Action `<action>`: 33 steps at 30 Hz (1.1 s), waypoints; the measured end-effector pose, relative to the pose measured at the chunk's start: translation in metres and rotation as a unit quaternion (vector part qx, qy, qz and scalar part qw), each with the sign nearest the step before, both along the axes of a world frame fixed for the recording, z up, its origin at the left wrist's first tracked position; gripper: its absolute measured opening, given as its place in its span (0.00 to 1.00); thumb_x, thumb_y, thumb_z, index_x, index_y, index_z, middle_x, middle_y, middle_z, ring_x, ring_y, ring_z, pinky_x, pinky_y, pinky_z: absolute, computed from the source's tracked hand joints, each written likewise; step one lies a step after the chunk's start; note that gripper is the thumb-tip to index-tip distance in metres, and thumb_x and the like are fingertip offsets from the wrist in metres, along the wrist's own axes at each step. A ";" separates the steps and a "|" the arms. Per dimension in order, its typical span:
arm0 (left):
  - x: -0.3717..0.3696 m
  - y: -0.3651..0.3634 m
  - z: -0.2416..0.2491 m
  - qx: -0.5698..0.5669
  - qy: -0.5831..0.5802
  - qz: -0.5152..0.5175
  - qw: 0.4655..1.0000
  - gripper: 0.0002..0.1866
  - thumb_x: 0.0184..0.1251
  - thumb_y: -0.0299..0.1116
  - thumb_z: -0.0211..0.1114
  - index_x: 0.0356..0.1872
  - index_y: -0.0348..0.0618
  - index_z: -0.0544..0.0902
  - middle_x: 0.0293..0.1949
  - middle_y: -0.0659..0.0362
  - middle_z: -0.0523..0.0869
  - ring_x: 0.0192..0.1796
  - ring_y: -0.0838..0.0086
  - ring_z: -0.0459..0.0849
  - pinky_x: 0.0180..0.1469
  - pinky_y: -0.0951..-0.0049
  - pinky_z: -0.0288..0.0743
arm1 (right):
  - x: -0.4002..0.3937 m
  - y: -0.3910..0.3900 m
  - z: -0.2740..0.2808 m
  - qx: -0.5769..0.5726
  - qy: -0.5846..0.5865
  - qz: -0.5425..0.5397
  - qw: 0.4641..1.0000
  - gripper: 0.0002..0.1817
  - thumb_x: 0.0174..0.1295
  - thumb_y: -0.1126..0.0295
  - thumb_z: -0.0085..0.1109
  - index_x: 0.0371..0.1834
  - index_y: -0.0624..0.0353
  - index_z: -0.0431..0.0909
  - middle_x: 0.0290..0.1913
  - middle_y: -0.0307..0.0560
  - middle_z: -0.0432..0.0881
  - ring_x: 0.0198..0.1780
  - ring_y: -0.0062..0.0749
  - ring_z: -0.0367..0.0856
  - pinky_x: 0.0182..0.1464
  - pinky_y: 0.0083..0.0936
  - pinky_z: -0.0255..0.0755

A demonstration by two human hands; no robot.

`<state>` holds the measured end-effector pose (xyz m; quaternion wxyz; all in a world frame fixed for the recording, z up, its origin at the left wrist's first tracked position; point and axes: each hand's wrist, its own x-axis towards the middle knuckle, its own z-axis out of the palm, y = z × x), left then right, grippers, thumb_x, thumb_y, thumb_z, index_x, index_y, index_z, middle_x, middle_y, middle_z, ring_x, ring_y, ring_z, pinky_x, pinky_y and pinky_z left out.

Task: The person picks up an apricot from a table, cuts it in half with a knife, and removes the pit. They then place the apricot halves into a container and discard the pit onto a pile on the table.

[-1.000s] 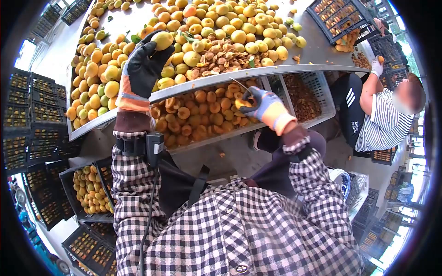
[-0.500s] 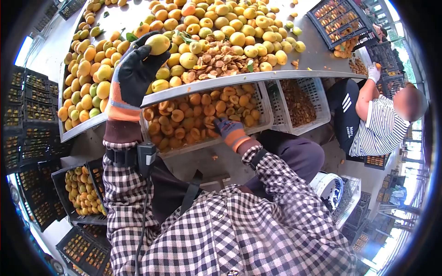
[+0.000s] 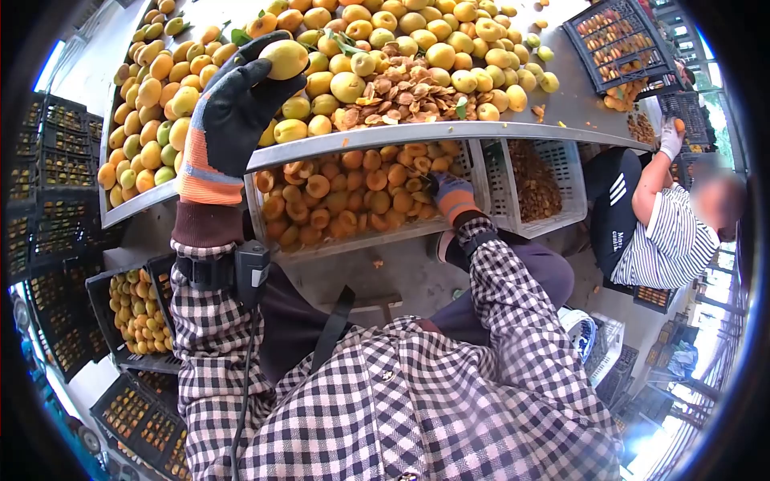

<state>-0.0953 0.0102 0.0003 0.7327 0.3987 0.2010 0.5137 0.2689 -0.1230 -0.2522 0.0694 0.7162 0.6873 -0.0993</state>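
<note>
My left hand (image 3: 237,112), in a black and orange glove, holds a whole yellow apricot (image 3: 284,60) between thumb and fingers above the table's front edge. My right hand (image 3: 454,195), gloved the same way, is over the right part of a crate of halved apricots (image 3: 353,196) below the table. Its fingers look curled, and what they hold, if anything, I cannot make out. Whole apricots (image 3: 156,100) are heaped on the metal table, around a pile of brown pits and scraps (image 3: 401,92).
A white crate of pits (image 3: 536,188) stands right of the halves. A black crate (image 3: 613,44) lies tilted on the table. Another person (image 3: 654,216) sits at the right, a gloved hand holding a fruit. Crates of apricots (image 3: 140,313) stand at my left.
My right hand has moved right and slightly farther away across the halved apricots. My left hand still holds the apricot. The view has shifted a little.
</note>
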 end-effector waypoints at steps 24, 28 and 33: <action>0.015 -0.007 -0.003 -0.003 -0.077 -0.072 0.994 0.22 0.74 0.28 0.51 0.66 0.28 0.67 0.63 0.46 0.74 0.67 0.58 0.73 0.69 0.61 0.70 | -0.032 0.007 0.045 -0.179 0.019 0.051 0.982 0.16 0.68 0.63 0.48 0.53 0.54 0.80 0.51 0.55 0.83 0.53 0.50 0.81 0.54 0.42 0.74; 0.013 -0.010 -0.005 0.004 -0.062 -0.071 0.995 0.22 0.73 0.28 0.51 0.66 0.29 0.67 0.63 0.48 0.74 0.66 0.60 0.74 0.68 0.62 0.71 | -0.038 -0.004 0.051 -0.212 -0.028 0.118 0.970 0.16 0.68 0.66 0.46 0.52 0.58 0.80 0.52 0.56 0.82 0.53 0.50 0.81 0.54 0.43 0.74; 0.018 -0.011 -0.007 0.015 -0.052 -0.070 0.996 0.23 0.72 0.28 0.52 0.66 0.31 0.67 0.63 0.49 0.74 0.65 0.61 0.75 0.67 0.61 0.72 | -0.041 -0.003 0.064 -0.252 -0.013 0.191 0.949 0.16 0.67 0.70 0.47 0.53 0.60 0.79 0.55 0.56 0.81 0.55 0.50 0.81 0.53 0.40 0.75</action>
